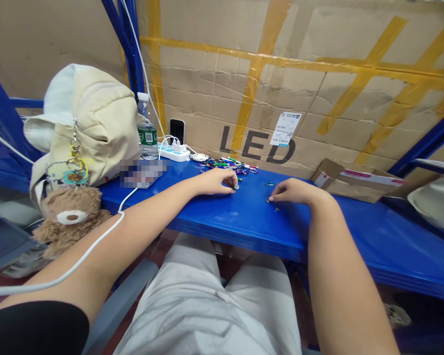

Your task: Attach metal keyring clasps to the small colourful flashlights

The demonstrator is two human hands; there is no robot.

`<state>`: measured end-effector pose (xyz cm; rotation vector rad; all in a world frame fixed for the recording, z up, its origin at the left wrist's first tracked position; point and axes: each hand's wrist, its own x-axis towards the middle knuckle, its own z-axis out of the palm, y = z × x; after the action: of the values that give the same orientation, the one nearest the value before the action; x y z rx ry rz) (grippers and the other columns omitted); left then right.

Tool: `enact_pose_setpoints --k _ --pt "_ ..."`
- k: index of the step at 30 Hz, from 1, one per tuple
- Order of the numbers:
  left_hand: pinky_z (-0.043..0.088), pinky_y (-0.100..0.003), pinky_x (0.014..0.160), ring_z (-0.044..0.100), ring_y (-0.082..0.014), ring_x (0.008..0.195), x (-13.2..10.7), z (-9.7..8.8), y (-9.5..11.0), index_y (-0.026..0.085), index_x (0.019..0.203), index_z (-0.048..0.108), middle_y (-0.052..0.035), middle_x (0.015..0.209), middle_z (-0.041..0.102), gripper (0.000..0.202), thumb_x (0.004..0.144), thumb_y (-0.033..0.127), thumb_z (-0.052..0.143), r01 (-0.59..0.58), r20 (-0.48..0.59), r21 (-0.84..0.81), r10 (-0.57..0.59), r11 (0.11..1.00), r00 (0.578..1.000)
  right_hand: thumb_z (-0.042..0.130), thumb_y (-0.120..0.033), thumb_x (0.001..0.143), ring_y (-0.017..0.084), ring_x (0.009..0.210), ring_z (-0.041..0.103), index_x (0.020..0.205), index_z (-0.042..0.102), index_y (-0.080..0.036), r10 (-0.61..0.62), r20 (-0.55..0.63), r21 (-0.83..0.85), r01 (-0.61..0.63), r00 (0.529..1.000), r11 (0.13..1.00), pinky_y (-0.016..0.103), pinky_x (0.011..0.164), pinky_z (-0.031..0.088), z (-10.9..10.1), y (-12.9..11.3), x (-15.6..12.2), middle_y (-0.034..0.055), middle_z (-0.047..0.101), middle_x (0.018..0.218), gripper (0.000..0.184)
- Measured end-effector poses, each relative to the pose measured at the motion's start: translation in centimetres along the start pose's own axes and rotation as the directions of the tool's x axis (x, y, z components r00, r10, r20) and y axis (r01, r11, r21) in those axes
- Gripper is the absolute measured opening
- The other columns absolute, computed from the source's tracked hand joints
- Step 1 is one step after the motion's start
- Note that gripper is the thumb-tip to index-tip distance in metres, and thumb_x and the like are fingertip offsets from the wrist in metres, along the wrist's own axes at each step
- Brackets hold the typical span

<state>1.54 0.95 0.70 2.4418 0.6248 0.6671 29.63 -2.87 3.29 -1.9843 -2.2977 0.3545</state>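
Note:
Both my hands rest on a blue shelf [244, 222] in front of me. My left hand [216, 181] lies curled, its fingertips pinched on a small metal ring piece [236, 187]. My right hand [290, 191] is curled too, fingertips pressed on small dark metal bits [273, 202] on the shelf. A pile of small coloured clips [231, 165] lies just beyond my left hand. One loose green clip [269, 184] sits between the hands.
A cream bag [92, 123] with a keychain and a teddy bear [70, 217] stands at left. A water bottle [147, 127], a power strip [173, 152], a phone [142, 173] and a white cable [96, 246] are near it. A cardboard wall [281, 74] backs the shelf; a flat carton [355, 180] lies right.

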Motion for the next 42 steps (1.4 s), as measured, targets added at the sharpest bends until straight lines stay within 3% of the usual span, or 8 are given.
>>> enact_pose_setpoints --k 8,11,16,22,32,38,42 --pt "0.049 -0.031 0.089 0.064 -0.0159 0.096 0.1 0.1 -0.2 0.014 0.091 0.059 -0.0065 0.099 0.068 0.017 0.076 0.021 0.064 -0.014 0.004 0.011 0.014 1.000 1.000 0.070 -0.033 0.065 0.021 0.089 0.066 0.086 0.074 -0.023 -0.049 0.044 0.071 0.046 0.998 0.996 0.029 0.080 0.050 0.2 -0.2 0.0 0.0009 0.074 0.093 0.024" --pt "0.049 -0.031 0.088 0.064 -0.0162 0.096 0.1 0.1 -0.1 0.014 0.091 0.059 -0.0065 0.098 0.068 0.017 0.076 0.020 0.064 -0.012 0.003 0.020 0.012 1.000 1.000 0.067 -0.027 0.066 0.020 0.087 0.066 0.078 0.073 -0.021 -0.066 0.046 0.078 0.062 0.997 0.995 0.027 0.078 0.050 0.5 -0.9 0.1 0.0019 0.074 0.093 0.015" --pt "0.049 -0.030 0.087 0.064 -0.0156 0.094 0.0 0.1 0.0 0.014 0.091 0.060 -0.0060 0.098 0.068 0.017 0.075 0.020 0.064 -0.005 0.001 0.054 0.005 0.999 1.000 0.067 -0.031 0.066 0.019 0.077 0.066 0.090 0.073 -0.021 -0.102 0.012 0.072 0.101 0.995 0.992 0.027 0.067 0.050 0.8 -1.9 0.2 0.0024 0.073 0.086 0.027" --pt "0.049 -0.029 0.087 0.064 -0.0155 0.095 0.0 0.1 -0.1 0.014 0.092 0.060 -0.0058 0.100 0.068 0.018 0.076 0.021 0.063 -0.010 0.007 0.048 0.010 0.999 1.000 0.065 -0.028 0.068 0.020 0.081 0.066 0.078 0.073 -0.021 -0.132 0.001 0.090 0.132 0.991 0.987 0.027 0.070 0.051 1.0 -2.1 0.6 0.0017 0.074 0.085 0.015" --pt "0.048 -0.029 0.087 0.064 -0.0155 0.096 -0.1 0.0 0.1 0.014 0.094 0.061 -0.0061 0.100 0.068 0.019 0.077 0.021 0.063 -0.011 0.018 0.069 0.010 0.998 1.000 0.067 -0.031 0.068 0.021 0.083 0.067 0.077 0.075 -0.022 -0.085 0.003 0.081 0.085 0.996 0.993 0.029 0.076 0.051 0.4 -0.7 0.1 0.0018 0.075 0.086 0.015" --pt "0.048 -0.030 0.087 0.064 -0.0158 0.096 0.0 -0.1 0.1 0.014 0.095 0.061 -0.0061 0.100 0.068 0.020 0.077 0.022 0.063 -0.007 0.022 0.083 0.005 0.997 1.000 0.065 -0.042 0.069 0.021 0.080 0.067 0.078 0.075 -0.022 -0.094 0.015 0.064 0.093 0.995 0.994 0.029 0.071 0.051 0.4 -0.8 0.1 0.0024 0.075 0.085 0.023" --pt "0.048 -0.029 0.087 0.064 -0.0158 0.096 0.0 -0.1 0.1 0.014 0.094 0.061 -0.0060 0.100 0.068 0.019 0.077 0.022 0.064 -0.011 0.019 0.082 0.009 0.997 1.000 0.067 -0.036 0.066 0.021 0.082 0.067 0.078 0.075 -0.023 -0.097 0.032 0.050 0.095 0.995 0.994 0.028 0.072 0.050 0.5 -1.1 0.1 0.0014 0.074 0.087 0.019"
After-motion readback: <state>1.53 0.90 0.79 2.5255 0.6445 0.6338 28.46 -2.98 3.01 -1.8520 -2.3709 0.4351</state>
